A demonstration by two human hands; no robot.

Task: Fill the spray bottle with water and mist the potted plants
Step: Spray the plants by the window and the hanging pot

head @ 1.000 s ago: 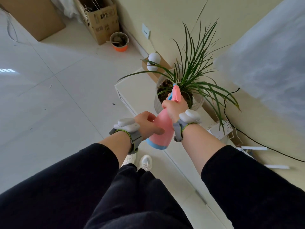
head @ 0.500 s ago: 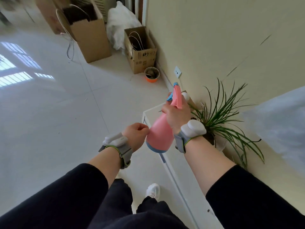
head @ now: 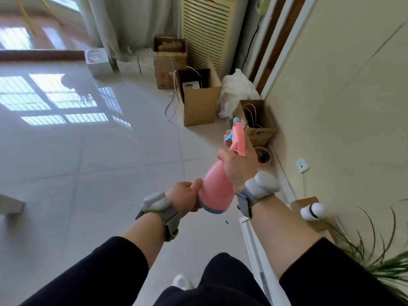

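A pink spray bottle (head: 215,188) with a blue base and blue nozzle is held up in the middle of the view. My right hand (head: 237,165) grips its neck at the trigger. My left hand (head: 186,195) is curled against the bottle's lower left side and base. The long green leaves of the potted plant (head: 384,259) show at the lower right edge, against the wall; its pot is out of view. The bottle's nozzle points away from the plant, toward the boxes along the wall.
Several open cardboard boxes (head: 199,97) and a white bag (head: 237,92) stand along the wall ahead. A small orange pot (head: 263,155) sits near a wall socket (head: 301,165). A white low cabinet edge (head: 254,244) runs below my right arm. A tall air conditioner (head: 206,25) stands at the back.
The view has swung up and left from the plant toward the room. The plant slid to the lower right edge. Both hands stayed on the bottle.
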